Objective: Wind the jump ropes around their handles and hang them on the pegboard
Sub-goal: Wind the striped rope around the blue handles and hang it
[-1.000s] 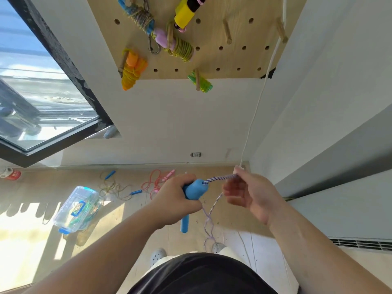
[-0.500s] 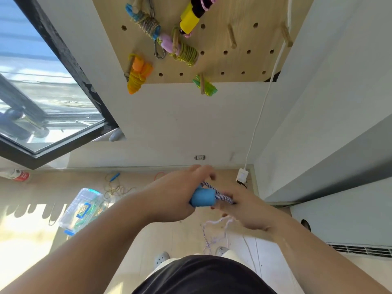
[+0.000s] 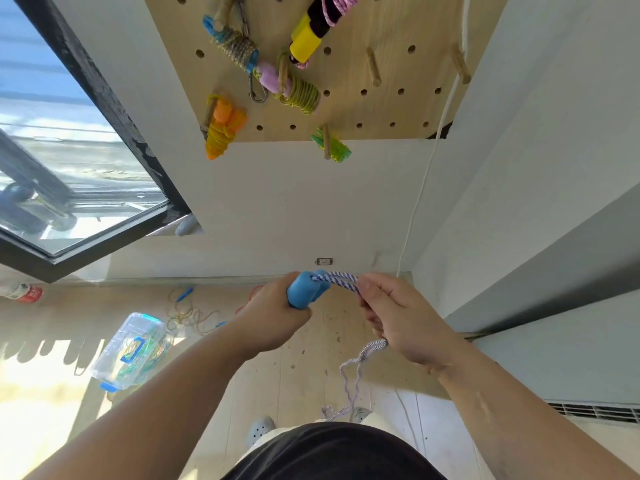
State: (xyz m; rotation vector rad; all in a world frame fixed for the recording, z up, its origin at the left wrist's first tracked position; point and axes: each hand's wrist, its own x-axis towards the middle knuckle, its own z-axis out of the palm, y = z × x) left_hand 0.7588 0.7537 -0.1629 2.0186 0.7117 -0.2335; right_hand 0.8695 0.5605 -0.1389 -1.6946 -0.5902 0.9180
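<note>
Blue handles sit gripped in the left hand; the right hand pinches the striped rope beside them.

Legible text, labels, brands, numbers: none that I can read from this feed.

Entry 1: bottle, lying on the floor at the far left edge. It carries a red label with pale marks on it, too blurred for me to make out any word or brand.

Entry 2: wall socket plate, low on the white wall. Any marking on it is too small for me to tell.
</note>
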